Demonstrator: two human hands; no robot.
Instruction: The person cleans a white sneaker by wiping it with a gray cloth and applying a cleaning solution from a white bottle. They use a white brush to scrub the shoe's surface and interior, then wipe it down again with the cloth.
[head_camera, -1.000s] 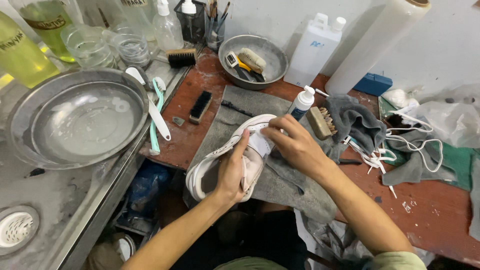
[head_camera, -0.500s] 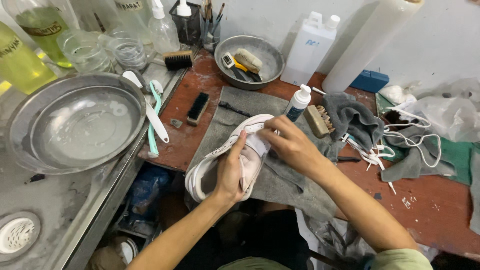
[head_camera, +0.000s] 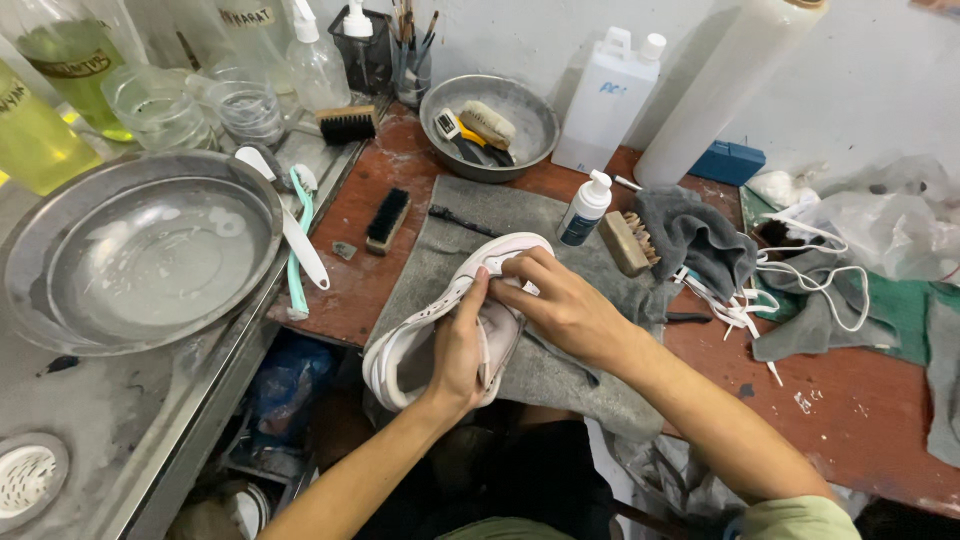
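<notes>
1. At the back of my workbench a white rectangular jug (head_camera: 606, 100) stands upright against the wall, with a white cap and a small blue label on its face.
2. Just in front of it, on the grey mat, I see a small white squeeze bottle (head_camera: 583, 209) with a dark blue label wrapped round its lower half.
3. To the right, against the wall, a flat blue box (head_camera: 728, 162) lies beside a tall white roll.
4. Far left, two bottles of yellow-green liquid (head_camera: 70, 75) carry pale label bands with dark print.
5. A clear pump bottle (head_camera: 317, 60) stands behind the brushes.
</notes>
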